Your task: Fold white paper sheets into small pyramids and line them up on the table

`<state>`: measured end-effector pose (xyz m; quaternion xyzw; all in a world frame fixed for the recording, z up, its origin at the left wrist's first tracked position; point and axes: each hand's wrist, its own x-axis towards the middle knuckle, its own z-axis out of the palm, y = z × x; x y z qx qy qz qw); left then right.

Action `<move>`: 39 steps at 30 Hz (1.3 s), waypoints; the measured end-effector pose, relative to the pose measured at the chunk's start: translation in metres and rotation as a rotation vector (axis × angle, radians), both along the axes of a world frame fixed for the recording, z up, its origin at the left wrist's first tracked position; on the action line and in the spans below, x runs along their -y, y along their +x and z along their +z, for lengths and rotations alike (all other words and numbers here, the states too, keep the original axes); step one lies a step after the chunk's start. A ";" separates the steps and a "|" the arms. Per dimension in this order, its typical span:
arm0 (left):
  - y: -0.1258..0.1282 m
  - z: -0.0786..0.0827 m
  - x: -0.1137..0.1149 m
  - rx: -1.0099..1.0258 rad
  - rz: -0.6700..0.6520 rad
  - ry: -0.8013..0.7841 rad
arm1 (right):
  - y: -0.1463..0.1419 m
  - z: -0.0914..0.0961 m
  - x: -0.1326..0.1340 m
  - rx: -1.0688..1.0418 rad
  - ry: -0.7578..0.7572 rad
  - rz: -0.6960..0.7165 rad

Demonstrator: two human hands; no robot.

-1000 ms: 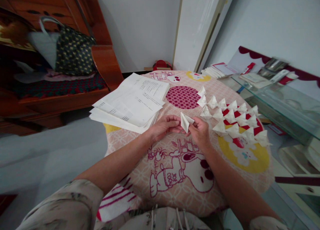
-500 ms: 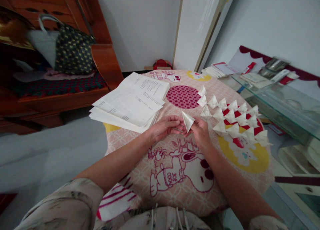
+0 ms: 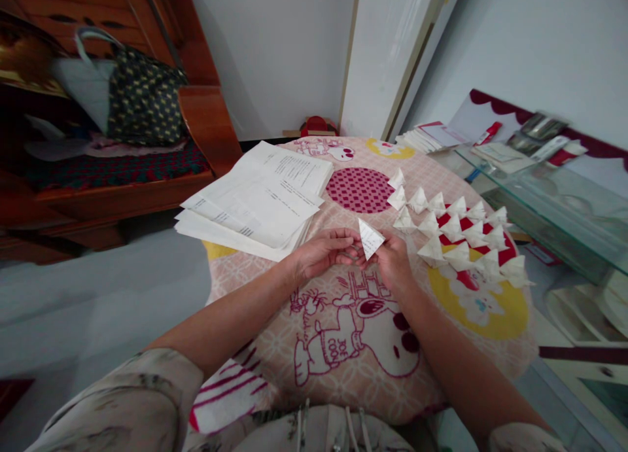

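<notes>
Both of my hands meet over the middle of a round table covered with a pink cartoon-print cloth [image 3: 343, 321]. My left hand [image 3: 324, 250] and my right hand [image 3: 391, 259] pinch a small folded white paper triangle [image 3: 369, 238] between their fingertips, holding it upright just above the cloth. To the right of my right hand lie several finished folded paper pieces [image 3: 456, 233] in rows on the cloth. A stack of printed paper sheets [image 3: 260, 203] lies on the table to the left of my left hand.
A wooden bench [image 3: 112, 177] with a dark patterned bag [image 3: 142, 102] stands at the left. A glass-topped stand [image 3: 549, 197] with papers and small items is at the right. A red object [image 3: 318, 126] sits on the floor by the far wall.
The paper triangle has been turned slightly in my fingertips and now stands more upright. Both hands have stayed in the same place.
</notes>
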<state>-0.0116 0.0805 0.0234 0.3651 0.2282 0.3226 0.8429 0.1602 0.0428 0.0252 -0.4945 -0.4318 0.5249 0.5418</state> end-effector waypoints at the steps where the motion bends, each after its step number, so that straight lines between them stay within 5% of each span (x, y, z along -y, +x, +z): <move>1: 0.000 0.000 0.000 0.001 0.007 -0.001 | 0.000 -0.001 0.000 0.022 0.008 -0.011; 19: 0.006 0.005 0.006 -0.015 0.093 0.004 | 0.001 0.004 0.009 0.526 0.357 -0.167; 28: -0.003 0.012 0.003 0.006 0.057 0.118 | 0.007 0.011 0.008 0.041 0.120 0.104; 32: -0.003 0.013 0.004 0.002 0.037 0.160 | 0.008 0.008 0.007 -0.033 0.011 0.324; 39: -0.003 0.013 0.005 -0.045 0.007 0.191 | 0.006 0.010 0.008 -0.156 -0.061 0.421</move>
